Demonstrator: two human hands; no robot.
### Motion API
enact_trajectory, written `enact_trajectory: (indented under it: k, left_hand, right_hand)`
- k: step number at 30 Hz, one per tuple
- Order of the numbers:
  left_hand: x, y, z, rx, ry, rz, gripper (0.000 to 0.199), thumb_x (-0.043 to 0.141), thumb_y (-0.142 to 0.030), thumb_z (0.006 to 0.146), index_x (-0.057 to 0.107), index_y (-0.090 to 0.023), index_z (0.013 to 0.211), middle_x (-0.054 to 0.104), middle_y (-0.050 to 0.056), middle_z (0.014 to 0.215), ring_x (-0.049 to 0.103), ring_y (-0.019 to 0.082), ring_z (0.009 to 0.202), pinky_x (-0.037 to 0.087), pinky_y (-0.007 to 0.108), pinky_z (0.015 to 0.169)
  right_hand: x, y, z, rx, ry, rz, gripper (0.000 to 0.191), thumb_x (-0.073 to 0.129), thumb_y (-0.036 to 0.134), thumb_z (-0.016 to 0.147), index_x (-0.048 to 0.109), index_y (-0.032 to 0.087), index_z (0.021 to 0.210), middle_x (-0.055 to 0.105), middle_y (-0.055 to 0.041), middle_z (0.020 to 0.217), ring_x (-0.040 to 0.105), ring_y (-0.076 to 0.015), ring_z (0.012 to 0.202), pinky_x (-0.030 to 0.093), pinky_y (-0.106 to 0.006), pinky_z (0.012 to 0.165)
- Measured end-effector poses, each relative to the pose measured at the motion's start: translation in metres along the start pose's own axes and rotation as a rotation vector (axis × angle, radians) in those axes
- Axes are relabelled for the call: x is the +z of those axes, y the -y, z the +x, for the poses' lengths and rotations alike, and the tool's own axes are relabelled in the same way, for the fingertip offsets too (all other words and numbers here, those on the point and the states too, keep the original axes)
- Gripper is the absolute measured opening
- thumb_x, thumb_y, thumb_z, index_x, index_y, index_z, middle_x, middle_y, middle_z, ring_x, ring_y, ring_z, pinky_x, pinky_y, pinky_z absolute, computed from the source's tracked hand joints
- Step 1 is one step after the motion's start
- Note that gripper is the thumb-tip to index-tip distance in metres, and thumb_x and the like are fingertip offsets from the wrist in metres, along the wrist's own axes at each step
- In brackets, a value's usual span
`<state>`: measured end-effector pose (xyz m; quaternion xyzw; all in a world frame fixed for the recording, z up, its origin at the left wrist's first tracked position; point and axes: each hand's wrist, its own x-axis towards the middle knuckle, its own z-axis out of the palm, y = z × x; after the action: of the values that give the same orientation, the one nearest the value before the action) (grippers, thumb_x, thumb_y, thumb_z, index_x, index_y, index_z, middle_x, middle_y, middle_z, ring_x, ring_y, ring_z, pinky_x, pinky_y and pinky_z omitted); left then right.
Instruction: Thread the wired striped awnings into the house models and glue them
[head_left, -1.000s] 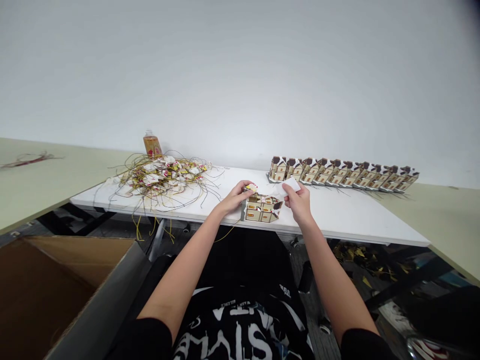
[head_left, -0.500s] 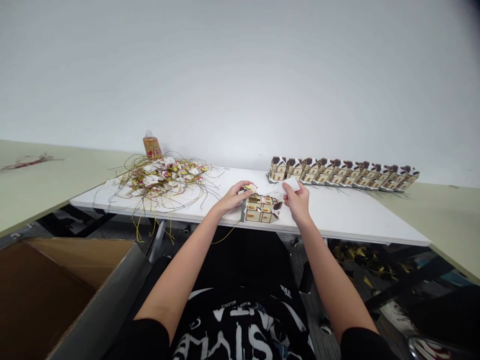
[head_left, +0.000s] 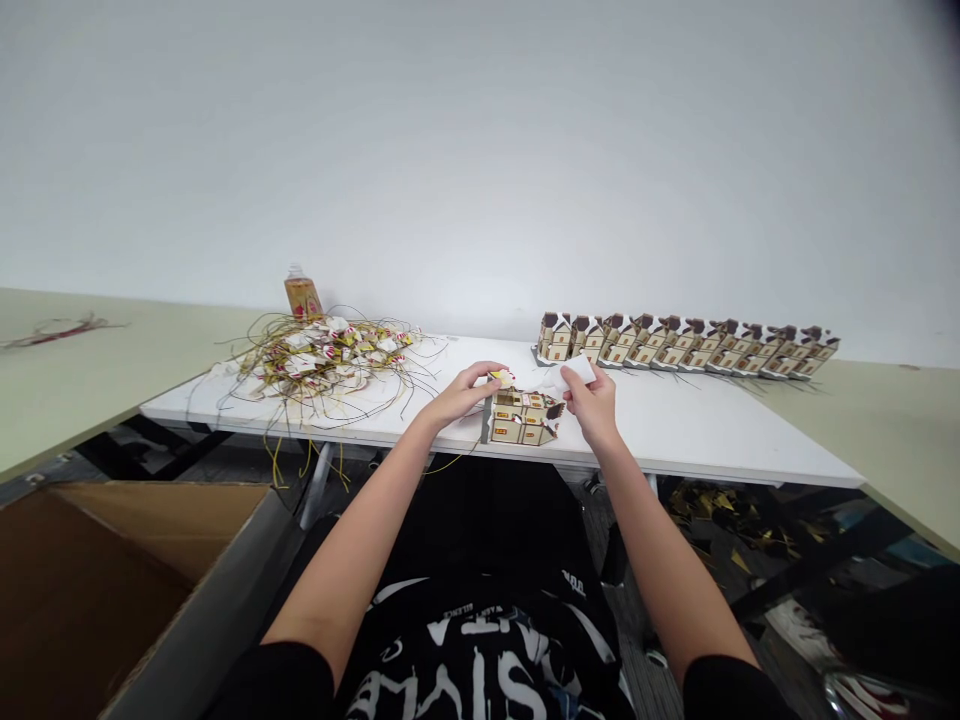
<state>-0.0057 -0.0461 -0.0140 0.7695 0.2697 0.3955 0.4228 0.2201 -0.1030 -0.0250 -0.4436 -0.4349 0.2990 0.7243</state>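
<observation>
Gluing is apparently being done at a toy house on the counter, a small piece pinched in the left grip, a white bottle clasped in the right grip, steady aim needed next.

Black T-shirt, short black sleeves. Big white drippy lettering on chest; small white print above, reads "SILENCE". White curved stripe, small white marking, illegible. Left hand, right hand bare.
</observation>
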Motion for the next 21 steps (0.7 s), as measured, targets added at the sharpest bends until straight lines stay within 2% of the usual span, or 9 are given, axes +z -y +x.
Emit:
enact_trajectory:
  k: [6,12,15,18,21]
  left_hand:
    - [-0.005,-0.001,0.000,0.012,0.052,0.033,0.044,0.063,-0.051,0.084,0.068,-0.021,0.115,0.054,0.011,0.136,0.043,0.029,0.134,0.027,0.042,0.116]
    - [-0.009,-0.003,0.008,-0.004,0.179,0.089,0.044,0.066,-0.051,0.080,0.071,-0.024,0.115,0.051,0.010,0.139,0.040,0.029,0.136,0.029,0.042,0.115]
    - [-0.012,-0.004,0.013,-0.041,0.236,0.145,0.042,0.070,-0.046,0.076,0.072,-0.028,0.114,0.047,0.008,0.143,0.037,0.032,0.138,0.028,0.046,0.116]
    - [-0.014,-0.005,0.015,-0.055,0.224,0.201,0.043,0.070,-0.040,0.074,0.071,-0.029,0.115,0.045,0.008,0.145,0.033,0.035,0.140,0.025,0.049,0.116]
    - [-0.014,-0.007,0.013,-0.022,0.180,0.252,0.038,0.066,-0.034,0.074,0.071,-0.026,0.111,0.047,0.008,0.140,0.036,0.032,0.139,0.024,0.046,0.117]
  right_hand:
    - [0.000,0.003,-0.001,0.007,-0.016,0.026,0.033,0.079,0.043,0.068,0.061,0.018,0.079,0.056,0.0044,0.053,0.043,-0.0076,0.040,0.029,-0.018,0.034]
    - [-0.012,0.007,-0.006,0.009,-0.184,0.129,0.040,0.076,0.050,0.068,0.054,0.020,0.079,0.050,0.0074,0.048,0.037,-0.0063,0.034,0.027,-0.019,0.031]
    - [-0.020,0.003,-0.009,0.033,-0.248,0.167,0.041,0.075,0.052,0.067,0.049,0.021,0.077,0.047,0.0088,0.046,0.035,-0.0060,0.033,0.028,-0.019,0.031]
    - [-0.027,-0.003,-0.010,0.065,-0.282,0.180,0.044,0.075,0.053,0.066,0.044,0.022,0.075,0.047,0.0091,0.046,0.035,-0.0063,0.032,0.028,-0.019,0.032]
    - [-0.034,-0.009,-0.008,0.089,-0.308,0.164,0.048,0.074,0.057,0.066,0.041,0.024,0.078,0.051,0.0085,0.050,0.039,-0.0074,0.034,0.032,-0.020,0.034]
